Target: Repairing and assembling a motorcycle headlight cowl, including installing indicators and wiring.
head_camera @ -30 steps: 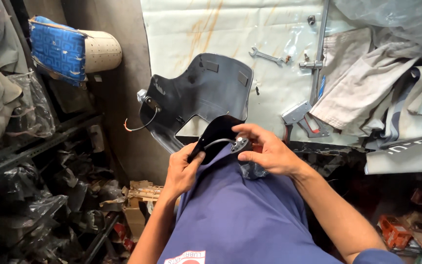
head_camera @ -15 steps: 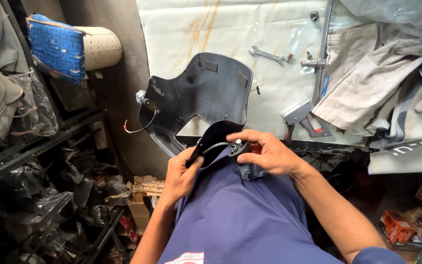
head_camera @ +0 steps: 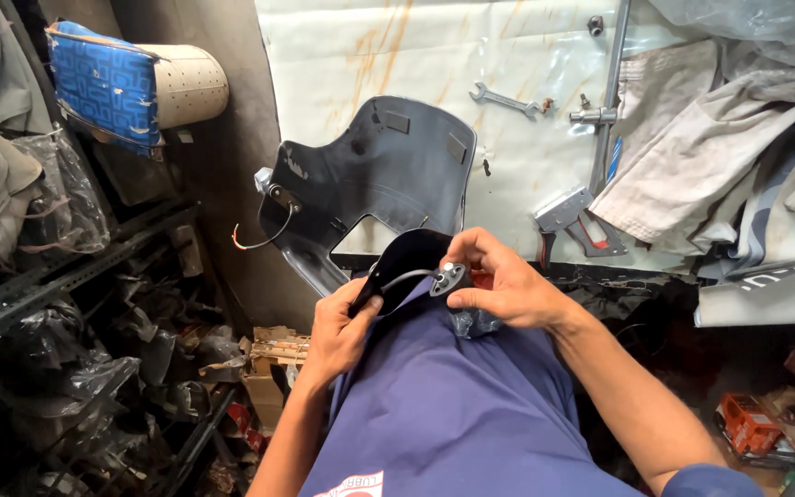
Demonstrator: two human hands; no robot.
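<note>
- Workbench (head_camera: pixel 397 64) up top was covered in a scuffed, rust-stained whitish sheet, with an open-ended spanner (head_camera: pixel 505 99) lying on it and a metal rod (head_camera: pixel 609 101) running down beside that.
- Big black plastic fairing panel (head_camera: pixel 388 175) sat on the sheet's near edge, with a thin wire (head_camera: pixel 264 241) looping off its left side.
- Pile of beige rags and cloth (head_camera: pixel 692 156) was heaped at the right, and a grey metal bracket (head_camera: pixel 565 210) sat just left of it.
- Left side was dark shelving (head_camera: pixel 57 276) stuffed with plastic-wrapped parts, and a blue patterned cushion against a perforated cream roll (head_camera: pixel 131 83) above it.
- Cardboard scraps (head_camera: pixel 273 350) and clutter lay on the floor below, plus an orange box (head_camera: pixel 749 421) low right.
- Left hand (head_camera: pixel 338 327) was curled, gripping the lower edge of a small curved black cover piece (head_camera: pixel 411 258) held close in front of the blue shirt.
- Right hand (head_camera: pixel 503 285) came in from the right, thumb and fingertips pinched on a small grey cable end fitting (head_camera: pixel 446 278), its cable bending back toward the left hand.
- Both hands were nearly touching, just below the big panel.
</note>
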